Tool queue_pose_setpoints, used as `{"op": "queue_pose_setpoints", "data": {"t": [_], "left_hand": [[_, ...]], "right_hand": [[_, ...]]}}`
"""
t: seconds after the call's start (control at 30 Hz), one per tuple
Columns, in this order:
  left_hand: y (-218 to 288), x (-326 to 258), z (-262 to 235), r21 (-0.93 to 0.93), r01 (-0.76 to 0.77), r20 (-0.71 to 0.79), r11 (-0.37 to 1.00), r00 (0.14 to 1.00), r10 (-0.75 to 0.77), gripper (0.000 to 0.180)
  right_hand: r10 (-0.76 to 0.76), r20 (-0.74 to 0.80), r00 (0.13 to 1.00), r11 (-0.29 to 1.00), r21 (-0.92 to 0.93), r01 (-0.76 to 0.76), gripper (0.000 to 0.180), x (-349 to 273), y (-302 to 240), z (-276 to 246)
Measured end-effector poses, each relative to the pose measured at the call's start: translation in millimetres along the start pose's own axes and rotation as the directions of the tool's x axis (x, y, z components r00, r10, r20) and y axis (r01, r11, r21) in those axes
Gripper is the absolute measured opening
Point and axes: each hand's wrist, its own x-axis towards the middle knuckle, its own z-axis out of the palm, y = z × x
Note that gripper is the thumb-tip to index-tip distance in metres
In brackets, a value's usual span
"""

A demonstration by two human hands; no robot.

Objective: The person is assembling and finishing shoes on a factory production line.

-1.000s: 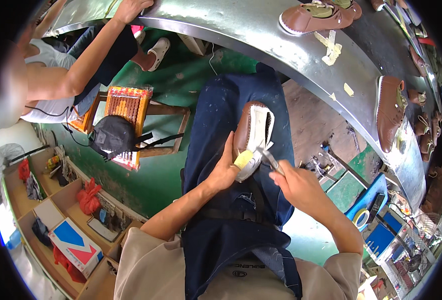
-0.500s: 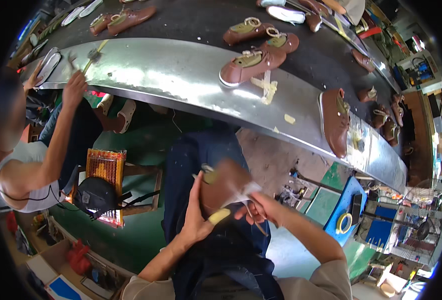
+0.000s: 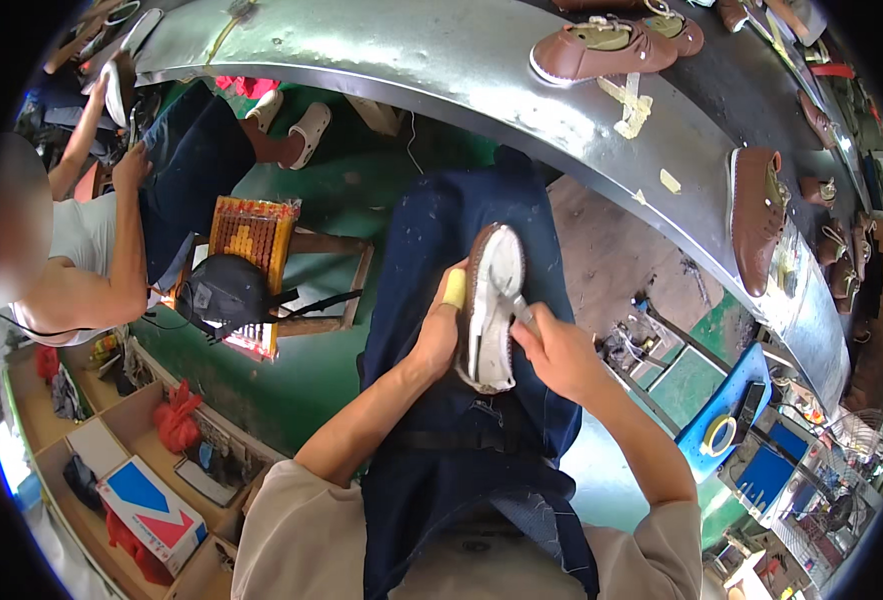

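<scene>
Over my lap a brown shoe (image 3: pixel 493 345) is turned over, its whitish underside facing up and a stitched brown edge around it. My left hand (image 3: pixel 442 330) grips the shoe along its left side, with a yellow cover on the thumb. At the shoe's right side is my right hand (image 3: pixel 554 345), its fingers closed around a thin greyish tool (image 3: pixel 515 303) whose tip meets the underside near the middle. The hand hides most of that tool, so its kind does not show.
Ahead curves a metal-edged workbench (image 3: pixel 362 75) bearing several brown shoes (image 3: pixel 757 220). At left, a person (image 3: pixel 97 240) works beside a stool with a beaded seat (image 3: pixel 247 240) and a black bag (image 3: pixel 227 290). A tape roll (image 3: pixel 720 434) lies on a blue board (image 3: pixel 732 405) at right.
The shoe has turned over, from its brown upper showing to its underside showing. My right hand now works on that underside. The view has shifted, and the co-worker's hands have come together.
</scene>
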Motion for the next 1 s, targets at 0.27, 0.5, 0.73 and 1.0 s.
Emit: {"op": "queue_pose_setpoints", "data": {"t": [0.27, 0.5, 0.73, 1.0], "left_hand": [[-1.9, -7.8, 6.2, 0.263, -0.220, 0.088, 0.939, 0.975, 0.204, 0.058], [6.7, 3.4, -4.1, 0.268, -0.217, 0.104, 0.939, 0.975, 0.195, 0.054], [2.6, -12.3, -6.2, 0.287, -0.194, 0.117, 0.938, 0.979, 0.167, 0.056], [-3.7, -19.1, -8.7, 0.404, -0.223, 0.161, 0.887, 0.972, 0.170, 0.055]], "right_hand": [[0.177, 0.755, 0.632, 0.711, 0.346, -0.612, 0.029, -0.5, -4.0, -37.1], [-0.054, 0.350, 0.935, 0.970, -0.204, 0.132, 0.022, 5.5, -26.4, -9.6], [-0.054, 0.515, 0.855, 0.996, -0.039, 0.086, 0.023, 9.7, -13.0, -34.7], [0.187, 0.620, 0.762, 0.975, -0.020, -0.222, 0.025, 31.2, -42.6, -42.5]]}}
